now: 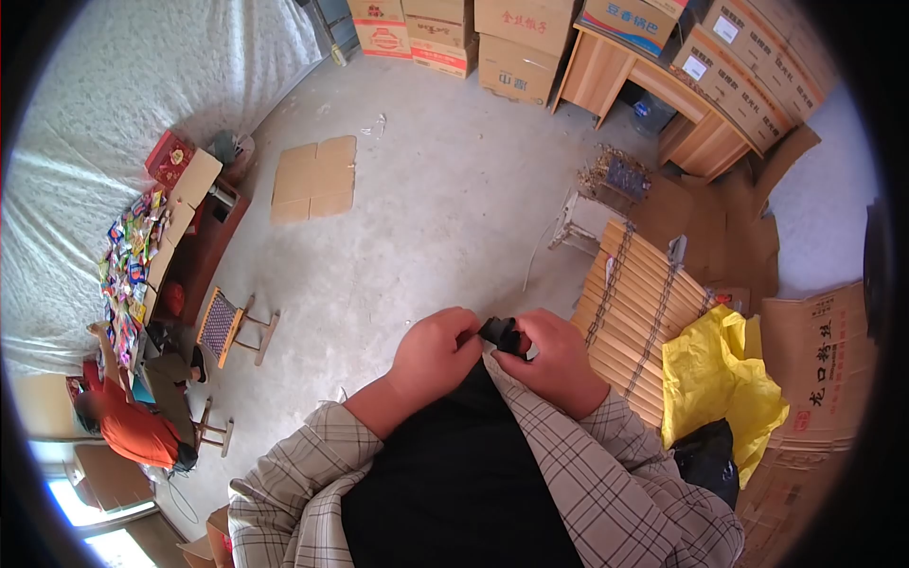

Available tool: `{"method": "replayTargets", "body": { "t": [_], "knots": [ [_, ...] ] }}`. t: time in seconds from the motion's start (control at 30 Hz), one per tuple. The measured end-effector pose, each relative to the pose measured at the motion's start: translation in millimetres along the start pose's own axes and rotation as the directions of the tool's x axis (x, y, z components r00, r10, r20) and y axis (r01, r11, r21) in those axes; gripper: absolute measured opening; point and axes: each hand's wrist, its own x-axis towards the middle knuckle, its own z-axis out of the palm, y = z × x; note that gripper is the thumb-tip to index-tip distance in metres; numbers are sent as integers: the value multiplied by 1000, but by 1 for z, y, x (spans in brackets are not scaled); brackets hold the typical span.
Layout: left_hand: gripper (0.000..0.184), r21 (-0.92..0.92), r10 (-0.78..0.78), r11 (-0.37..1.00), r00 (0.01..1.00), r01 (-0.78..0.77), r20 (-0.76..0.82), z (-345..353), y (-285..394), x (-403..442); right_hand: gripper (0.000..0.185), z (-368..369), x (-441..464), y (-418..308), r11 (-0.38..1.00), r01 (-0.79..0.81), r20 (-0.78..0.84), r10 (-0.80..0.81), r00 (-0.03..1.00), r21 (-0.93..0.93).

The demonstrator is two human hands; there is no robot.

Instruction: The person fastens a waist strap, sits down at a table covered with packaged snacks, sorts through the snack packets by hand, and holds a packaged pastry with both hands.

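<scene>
A: Anything in those hands?

B: Yep, a small black thing (502, 333), up against the front of the black shirt (454, 473), between both hands. Held by the right hand (561, 362) between thumb and fingers. As for the left hand (438, 355), curled closed, pinching at the left end of the same thing. Too bunched up to name, tbh.

A: And the containers?

B: Loads. Printed cardboard boxes (516, 57) along the far side, more stacked boxes (748, 71) on the wooden desk (601, 74). Can't see inside any. Over on the right, a crumpled yellow bag (715, 374) touching a black bag (708, 459), contents hidden in both. Way left, a red box (170, 159) near a heap of colorful packets (133, 265), within reach of a person in orange (142, 431).
</scene>
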Motion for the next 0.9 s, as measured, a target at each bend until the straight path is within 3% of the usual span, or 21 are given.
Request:
{"method": "replayTargets", "body": {
  "t": [0.03,0.07,0.13,0.17,0.23,0.27,0.33,0.47,0.53,0.67,0.77,0.9],
  "knots": [
    [10,-124,-83,988,993,93,80,1,-4,0,32,-1,1,1,1000,1,21,0,1000,-18],
    [10,-122,-82,988,993,92,79,3,-4,0,32,0,1,2,1000,1,19,-1,1000,-18],
    [30,-480,-162,847,971,227,174,5,-1,0,31,1,1,5,1000,8,20,-8,1000,6],
    [30,-480,-162,847,971,227,173,3,2,1,31,1,1,5,1000,9,20,-9,1000,6],
    [46,-261,84,963,996,-73,34,-3,8,3,29,1,1,3,998,8,4,-9,1000,55],
    [46,-260,83,963,996,-71,33,-4,7,3,29,1,1,4,998,9,5,-9,1000,57],
    [53,108,370,925,929,-365,-29,-4,5,5,28,1,0,7,1000,-2,49,2,999,8],
    [45,265,450,871,888,-413,-92,-13,21,6,27,3,3,4,995,0,19,-2,1000,99],
    [27,490,738,592,674,-640,-11,-23,23,8,29,5,1,9,998,46,22,-47,999,38],
    [13,619,791,440,607,-650,75,-17,15,6,30,2,1,1,985,-83,103,68,992,150],
    [8,660,784,446,620,-605,40,-18,18,6,31,3,0,0,979,-89,77,76,994,184],
    [9,572,690,598,724,-561,-11,-15,19,5,32,5,-4,4,976,-96,54,87,995,195]
  ]
}}
